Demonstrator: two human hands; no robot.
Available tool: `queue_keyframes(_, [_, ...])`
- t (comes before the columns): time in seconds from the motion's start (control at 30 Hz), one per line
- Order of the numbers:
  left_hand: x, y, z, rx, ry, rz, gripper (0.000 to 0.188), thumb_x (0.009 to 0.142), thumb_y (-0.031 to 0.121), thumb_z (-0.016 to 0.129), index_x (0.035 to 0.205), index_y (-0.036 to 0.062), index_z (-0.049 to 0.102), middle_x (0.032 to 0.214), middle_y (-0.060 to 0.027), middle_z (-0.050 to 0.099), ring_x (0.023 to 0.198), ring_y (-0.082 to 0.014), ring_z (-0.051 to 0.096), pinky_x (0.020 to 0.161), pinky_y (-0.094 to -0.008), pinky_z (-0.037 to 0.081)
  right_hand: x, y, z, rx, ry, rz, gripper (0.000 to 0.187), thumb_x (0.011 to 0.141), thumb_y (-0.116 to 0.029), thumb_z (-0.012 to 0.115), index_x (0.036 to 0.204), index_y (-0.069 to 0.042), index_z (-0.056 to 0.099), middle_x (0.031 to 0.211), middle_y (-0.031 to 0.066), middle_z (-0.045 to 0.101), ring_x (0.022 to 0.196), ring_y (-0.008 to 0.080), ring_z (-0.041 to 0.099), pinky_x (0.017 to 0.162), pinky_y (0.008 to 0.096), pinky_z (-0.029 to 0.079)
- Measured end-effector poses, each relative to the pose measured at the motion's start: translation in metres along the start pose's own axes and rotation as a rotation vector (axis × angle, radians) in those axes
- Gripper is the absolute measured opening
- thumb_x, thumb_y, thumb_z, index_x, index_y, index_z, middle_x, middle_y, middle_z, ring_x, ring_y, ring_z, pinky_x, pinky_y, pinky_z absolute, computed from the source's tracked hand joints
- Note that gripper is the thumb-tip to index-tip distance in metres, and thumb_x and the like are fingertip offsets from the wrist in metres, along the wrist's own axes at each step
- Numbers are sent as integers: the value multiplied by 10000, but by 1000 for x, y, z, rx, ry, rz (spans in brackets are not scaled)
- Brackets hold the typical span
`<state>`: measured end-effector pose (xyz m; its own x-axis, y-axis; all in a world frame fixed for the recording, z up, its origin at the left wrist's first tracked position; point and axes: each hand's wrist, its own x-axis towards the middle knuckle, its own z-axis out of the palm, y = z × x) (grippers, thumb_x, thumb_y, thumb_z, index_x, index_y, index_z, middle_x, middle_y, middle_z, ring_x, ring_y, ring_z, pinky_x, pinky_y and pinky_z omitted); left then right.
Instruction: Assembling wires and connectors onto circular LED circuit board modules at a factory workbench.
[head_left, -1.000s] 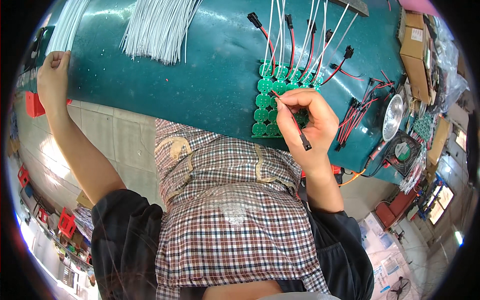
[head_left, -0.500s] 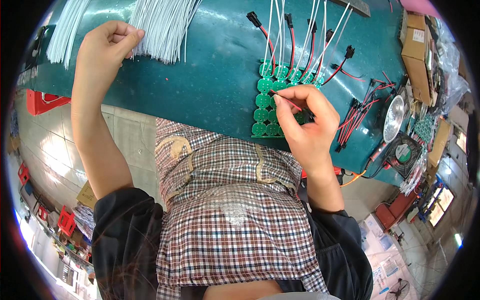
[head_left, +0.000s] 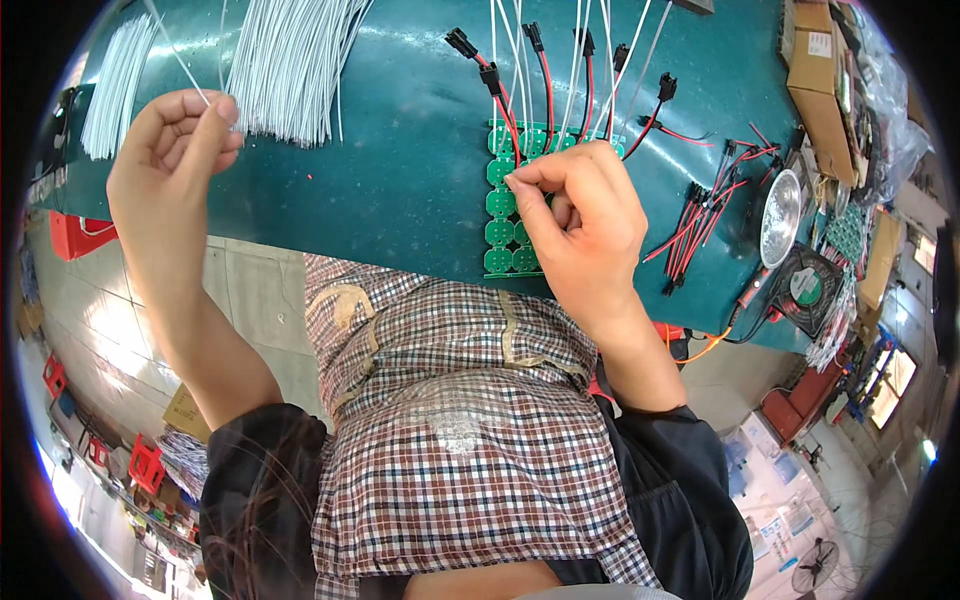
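My left hand (head_left: 172,145) is closed in a pinch on a thin white wire (head_left: 178,50), raised beside a bundle of white wires (head_left: 290,75). My right hand (head_left: 592,225) hovers over a panel of joined round green circuit boards (head_left: 499,203), thumb and forefinger pinched at the lower end of a red-and-black connector lead (head_left: 508,122). Its black plug points away from me. More such leads (head_left: 548,85) and white wires (head_left: 570,90) rise from the panel's far row. My right hand hides part of the panel.
A second white wire bundle (head_left: 118,85) lies at the far left. Right of the panel are loose red-and-black leads (head_left: 690,235), a round metal dish (head_left: 780,220), a tool with an orange cable (head_left: 748,292) and a black fan (head_left: 808,290). Cardboard boxes (head_left: 822,90) stand beyond.
My left hand has drawn a white wire from the bundle, moving left and nearer. My right hand has turned the lead, its plug now lying past the fingertips toward the far side.
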<state>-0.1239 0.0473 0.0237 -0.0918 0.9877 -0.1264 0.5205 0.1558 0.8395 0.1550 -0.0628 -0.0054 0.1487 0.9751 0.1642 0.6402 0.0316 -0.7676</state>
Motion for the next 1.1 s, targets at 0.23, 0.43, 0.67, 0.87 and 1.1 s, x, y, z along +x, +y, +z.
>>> queue_keyframes(0.23, [-65,9,53,-373,-180,113,112,930,1,672,1039,-22,661,1019,-87,692,842,-120,672,718,-243,554,-2,-4,-7,31,2,-86,189,751,54,758,883,-59,686,820,46,606,559,123,573,457,251,424])
queue_keyframes(0.43, [-80,4,75,-82,-221,254,115,906,-31,667,1020,-18,664,971,-97,672,852,-166,698,743,-256,577,9,24,-55,-225,328,-243,164,779,91,687,902,-16,674,770,42,600,525,93,497,487,226,367])
queue_keyframes(0.67, [-84,24,91,-309,-383,73,78,926,-50,652,1003,-42,662,1021,-94,714,892,-104,682,736,-235,569,29,58,-81,-577,-35,-3,146,888,-108,712,958,-3,640,960,139,626,750,287,624,658,414,491])
queue_keyframes(0.87, [-78,23,99,-156,-365,299,79,880,-57,703,950,-22,693,958,-76,698,828,-117,684,693,-228,562,29,64,-84,-609,148,-100,155,955,-139,653,1015,-4,606,893,131,636,720,297,616,651,400,491])
queue_keyframes(1.1, [-78,20,105,-131,-287,352,115,840,-30,729,936,16,686,908,-69,694,790,-136,696,652,-249,565,20,49,-91,-88,333,72,128,1018,-133,604,1016,-6,596,862,32,668,695,62,573,612,211,475])
